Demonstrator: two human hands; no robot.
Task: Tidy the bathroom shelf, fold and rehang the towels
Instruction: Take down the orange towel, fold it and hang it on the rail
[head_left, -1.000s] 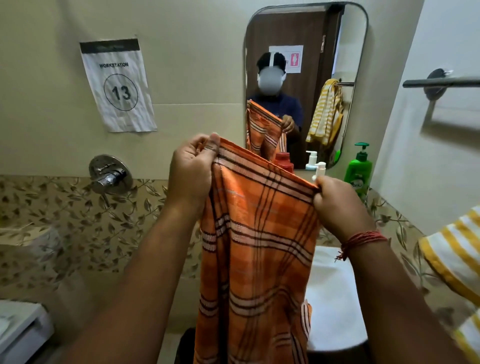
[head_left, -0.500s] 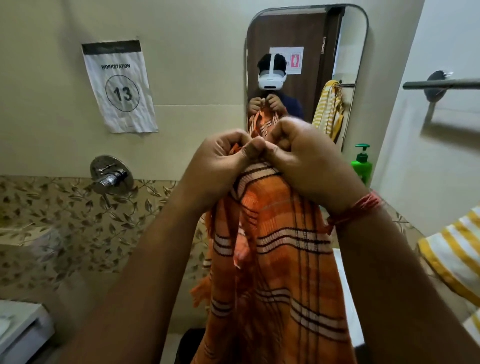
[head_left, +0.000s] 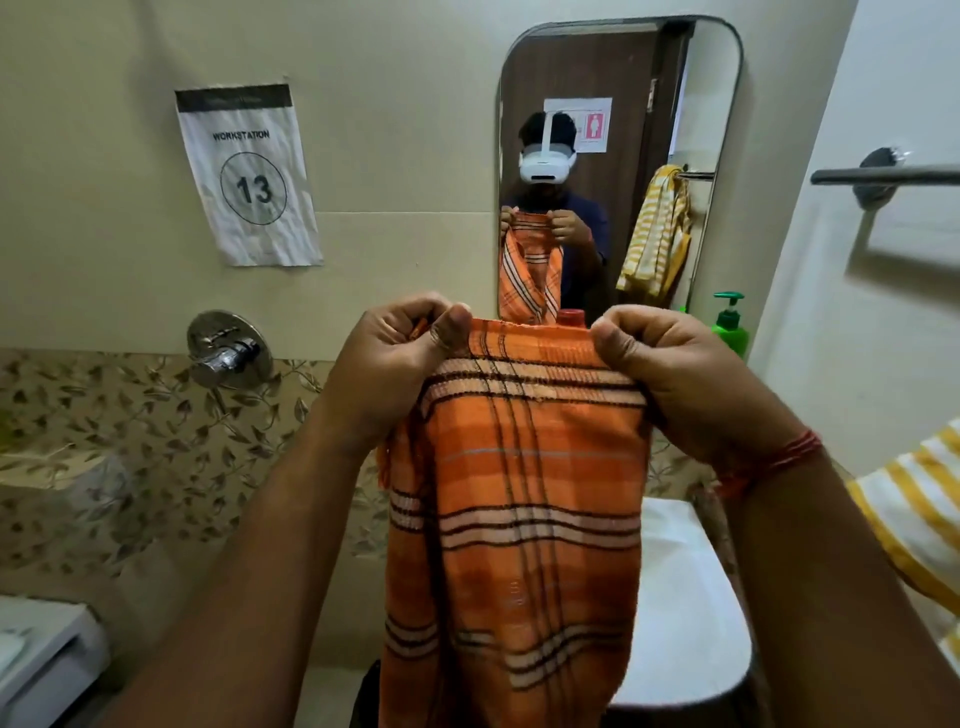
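Both hands, left (head_left: 384, 364) and right (head_left: 675, 374), pinch the towel's (head_left: 519, 493) top corners; keep edges level before draping on the two-o'clock bar (head_left: 883, 175).

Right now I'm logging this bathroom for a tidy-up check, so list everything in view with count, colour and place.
towel: 1, orange plaid, held up at centre
striped towel: 1, yellow-white, right edge
rail: 1, dark metal, right wall
mirror: 1, back wall
pump bottle: 1, green, below mirror
red cap: 1, behind towel's top edge
sign: 1, white, number 13, left wall
valve: 1, chrome, left wall
basin: 1, white, lower right
left hand: pinches towel's top left corner
right hand: pinches towel's top right corner
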